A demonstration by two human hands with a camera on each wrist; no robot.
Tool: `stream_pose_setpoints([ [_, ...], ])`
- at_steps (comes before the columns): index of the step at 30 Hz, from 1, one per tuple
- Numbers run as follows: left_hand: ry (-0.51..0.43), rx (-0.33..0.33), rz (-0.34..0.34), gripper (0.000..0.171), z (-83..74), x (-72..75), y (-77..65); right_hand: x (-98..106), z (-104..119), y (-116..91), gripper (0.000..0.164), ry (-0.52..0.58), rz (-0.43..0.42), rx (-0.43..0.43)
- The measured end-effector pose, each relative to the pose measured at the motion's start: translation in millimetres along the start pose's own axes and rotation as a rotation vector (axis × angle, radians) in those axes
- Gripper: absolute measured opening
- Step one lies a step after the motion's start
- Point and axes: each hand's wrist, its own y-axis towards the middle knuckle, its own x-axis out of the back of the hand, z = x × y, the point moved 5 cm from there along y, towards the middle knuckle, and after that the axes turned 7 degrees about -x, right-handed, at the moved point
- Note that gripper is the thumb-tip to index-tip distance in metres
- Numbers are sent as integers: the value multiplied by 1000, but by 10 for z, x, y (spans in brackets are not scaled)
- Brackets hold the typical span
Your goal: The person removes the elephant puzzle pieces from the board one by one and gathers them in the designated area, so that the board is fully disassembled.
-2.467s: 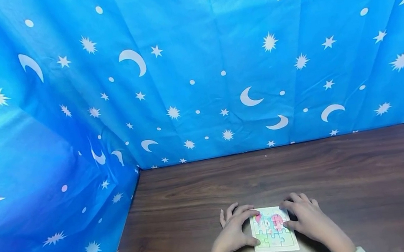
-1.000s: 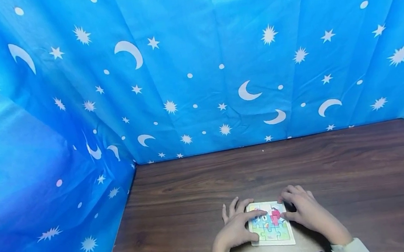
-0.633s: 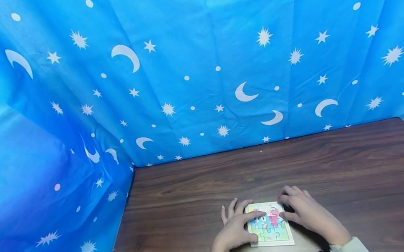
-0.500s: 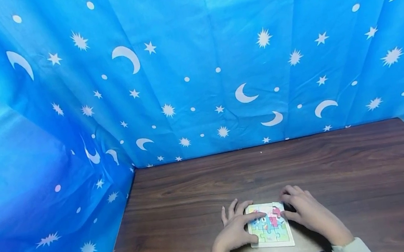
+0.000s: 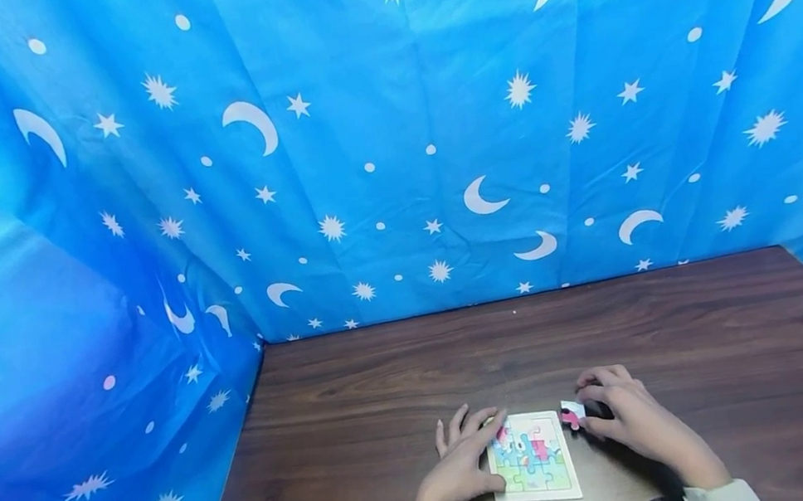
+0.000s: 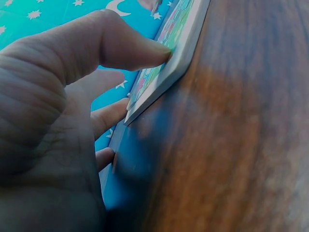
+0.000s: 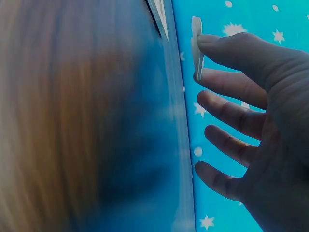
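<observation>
A small square jigsaw puzzle [image 5: 531, 481] in a pale frame lies on the table, printed in pink, blue and green. Its far right corner shows a bare pale gap. My left hand [image 5: 455, 474] rests along its left side, thumb on the near left part and index finger at the far left corner. In the left wrist view the thumb [image 6: 140, 50] touches the board's top. My right hand [image 5: 636, 418] pinches a puzzle piece [image 5: 572, 413] between thumb and index finger, just right of the frame. Edge-on, that thin piece [image 7: 197, 55] appears in the right wrist view.
The dark wood-grain table [image 5: 388, 386] stretches behind and to both sides of the puzzle. A blue curtain [image 5: 356, 122] with white moons and stars hangs along the table's back and left edges.
The right hand has lifted the piece out of the puzzle's far right corner and moved right with it. The left index finger has drawn back from the puzzle's middle to its left edge.
</observation>
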Motion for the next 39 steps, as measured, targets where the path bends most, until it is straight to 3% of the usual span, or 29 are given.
stream_pose_setpoints([
  [9,-47,-21,-23,98,-31,2,-11,127,-197,-56,21,-35,-12,-39],
  [15,-69,-10,-13,97,-53,-18,3,128,-276,-150,23,-60,-6,-3],
  [22,-82,28,-2,92,19,-18,28,284,-477,-176,23,-50,-9,-15],
  [30,-114,45,-6,90,60,-37,-20,477,-837,-347,18,-36,2,-107],
  [39,-120,28,-13,90,36,2,-6,576,-1036,-475,16,-45,67,-146],
])
